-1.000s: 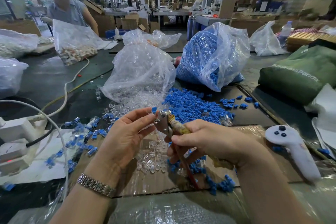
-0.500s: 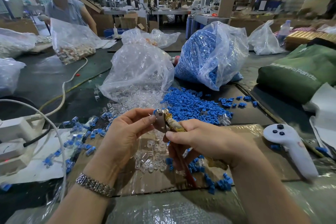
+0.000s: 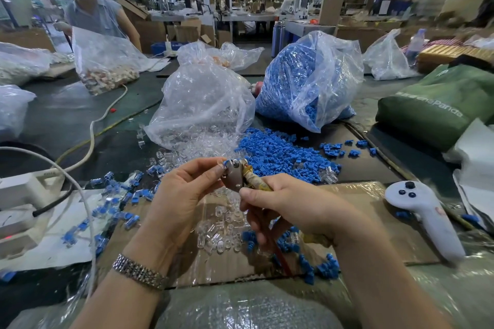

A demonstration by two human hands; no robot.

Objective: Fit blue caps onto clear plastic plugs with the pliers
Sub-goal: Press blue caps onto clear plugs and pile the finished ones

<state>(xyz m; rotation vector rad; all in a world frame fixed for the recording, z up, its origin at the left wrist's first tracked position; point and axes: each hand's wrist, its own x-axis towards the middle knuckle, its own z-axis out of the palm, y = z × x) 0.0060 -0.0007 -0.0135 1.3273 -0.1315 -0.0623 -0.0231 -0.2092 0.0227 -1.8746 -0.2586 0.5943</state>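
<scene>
Head view: right hand [image 3: 291, 205] grips the pliers [image 3: 242, 176] w/ fingers curled round the tape-wrapped, yellowish handles; metal head points up-left. Left hand [image 3: 184, 189] pinches a small blue cap [image 3: 228, 162] at the pliers' tip, thumb and forefinger closed on it. Can't tell if a clear plug sits inside the cap; too small and partly hidden. So this piece looks mid-fit, not yet done.

Progress, judging by the piles: a scatter of finished pieces [image 3: 117, 195], blue w/ clear ends, lies to the left on white paper and dark table. That's a modest batch vs what's left. Loose clear plugs [image 3: 222, 232] sit on the cardboard sheet [image 3: 355, 211] just below the hands, a few blue caps beside them near the right wrist. A big heap of loose blue caps [image 3: 280, 157] spreads behind the hands, and two large bags behind that, the clear-plug bag [image 3: 203, 104] and the blue-cap bag [image 3: 307, 80], look well filled. Most of the job remains, I'd say.

Materials: caps are matte, opaque, blocky blue plastic; plugs glossy, see-through, small and boxy. Bags are thin crinkled film. Cardboard has shiny tape strips. Pliers' head is dull grey steel w/ a round pivot rivet. A white controller [image 3: 425, 216], smooth hard plastic, lies at right on the cardboard edge.
</scene>
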